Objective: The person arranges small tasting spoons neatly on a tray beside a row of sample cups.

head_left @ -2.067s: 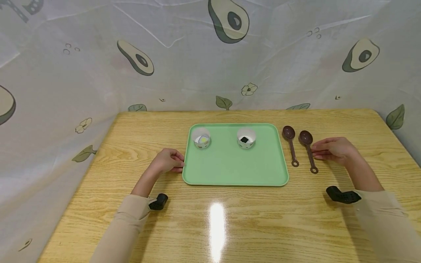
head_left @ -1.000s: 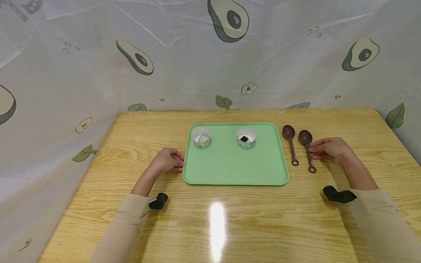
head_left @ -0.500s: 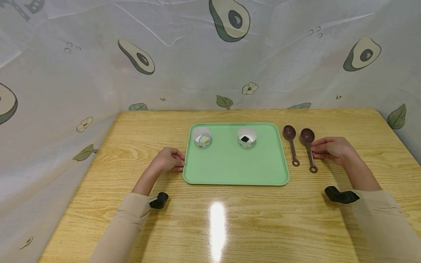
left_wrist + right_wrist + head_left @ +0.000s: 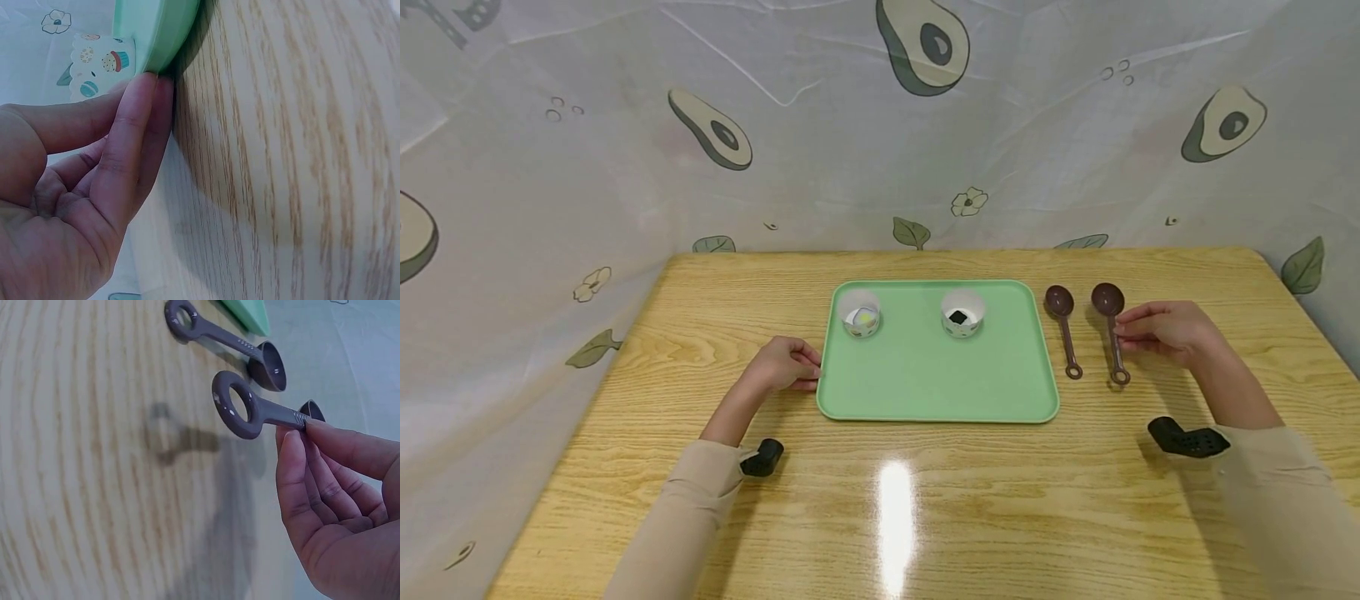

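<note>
My right hand (image 4: 1167, 330) pinches the handle of a dark brown measuring spoon (image 4: 1107, 300) between thumb and fingers. In the right wrist view this spoon's ringed handle (image 4: 247, 412) hangs above the table, with its shadow apart from it. A second brown measuring spoon (image 4: 1067, 333) lies just left of it, beside the tray. My left hand (image 4: 781, 365) holds the left edge of a green tray (image 4: 925, 375); in the left wrist view the fingertips (image 4: 150, 81) meet at the tray's rim (image 4: 178, 31).
Two small white printed cups stand along the tray's back: the left cup (image 4: 860, 327) has a pale item with yellow in it, the right cup (image 4: 961, 327) a black one. Behind the wooden table (image 4: 1000, 500) hangs an avocado-patterned cloth (image 4: 820, 167).
My right hand has taken the right-hand spoon by its handle, lifted it off the table and moved it slightly back and right. The left hand and tray have stayed put.
</note>
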A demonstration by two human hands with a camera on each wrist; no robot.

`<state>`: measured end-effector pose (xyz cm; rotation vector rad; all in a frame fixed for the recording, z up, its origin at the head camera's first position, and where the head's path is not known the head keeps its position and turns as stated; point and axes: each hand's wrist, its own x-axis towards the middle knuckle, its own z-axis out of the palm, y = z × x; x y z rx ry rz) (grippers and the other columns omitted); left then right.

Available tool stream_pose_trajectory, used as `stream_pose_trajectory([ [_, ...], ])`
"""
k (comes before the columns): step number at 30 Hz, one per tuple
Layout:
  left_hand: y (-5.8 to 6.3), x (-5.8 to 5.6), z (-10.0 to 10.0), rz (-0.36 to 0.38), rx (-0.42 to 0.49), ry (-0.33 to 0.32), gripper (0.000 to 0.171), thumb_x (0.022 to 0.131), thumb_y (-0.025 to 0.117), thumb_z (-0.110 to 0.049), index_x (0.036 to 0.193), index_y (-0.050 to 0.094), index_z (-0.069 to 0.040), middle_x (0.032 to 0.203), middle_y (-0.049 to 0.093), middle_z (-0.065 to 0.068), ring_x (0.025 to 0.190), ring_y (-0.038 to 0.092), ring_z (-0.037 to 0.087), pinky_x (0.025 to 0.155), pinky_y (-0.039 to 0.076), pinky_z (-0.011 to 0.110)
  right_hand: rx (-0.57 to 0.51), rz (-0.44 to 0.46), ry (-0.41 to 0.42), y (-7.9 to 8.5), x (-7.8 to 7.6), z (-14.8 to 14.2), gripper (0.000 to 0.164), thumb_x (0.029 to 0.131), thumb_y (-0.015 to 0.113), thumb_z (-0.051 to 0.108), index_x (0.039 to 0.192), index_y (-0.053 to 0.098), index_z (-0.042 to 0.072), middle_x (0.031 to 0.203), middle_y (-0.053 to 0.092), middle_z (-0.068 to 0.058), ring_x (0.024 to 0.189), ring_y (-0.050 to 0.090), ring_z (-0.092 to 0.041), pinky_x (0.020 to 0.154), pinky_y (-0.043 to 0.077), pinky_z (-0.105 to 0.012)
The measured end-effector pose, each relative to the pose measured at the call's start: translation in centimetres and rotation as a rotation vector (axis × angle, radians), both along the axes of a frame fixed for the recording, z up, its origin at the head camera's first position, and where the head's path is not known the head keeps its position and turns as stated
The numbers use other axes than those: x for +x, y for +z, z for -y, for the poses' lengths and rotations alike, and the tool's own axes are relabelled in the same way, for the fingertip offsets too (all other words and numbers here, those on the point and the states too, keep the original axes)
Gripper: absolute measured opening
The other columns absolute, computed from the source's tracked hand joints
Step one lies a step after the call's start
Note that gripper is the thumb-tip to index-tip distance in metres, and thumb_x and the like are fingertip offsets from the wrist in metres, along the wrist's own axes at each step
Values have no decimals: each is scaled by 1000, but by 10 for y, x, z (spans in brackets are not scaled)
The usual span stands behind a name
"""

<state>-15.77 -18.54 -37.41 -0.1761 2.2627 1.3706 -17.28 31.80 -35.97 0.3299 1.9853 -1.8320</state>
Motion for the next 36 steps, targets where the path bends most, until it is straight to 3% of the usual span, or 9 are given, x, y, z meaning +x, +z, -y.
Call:
stream_pose_trajectory([
  [11,-1,0,0,-4,16,-1,18,83,58,11,100,53,13,79,51,12,66,59,17,67,56,30,45,-36,24,11,-6,6,27,90,51,-3,78,66,15,77,63,0,70,63,-13,71,55,-28],
  [36,0,0,0,10,8,10,18,84,58,10,100,53,12,79,51,12,67,60,18,67,56,30,19,-55,29,24,-12,25,25,89,53,-5,77,66,12,75,63,0,68,63,-12,68,56,-28],
])
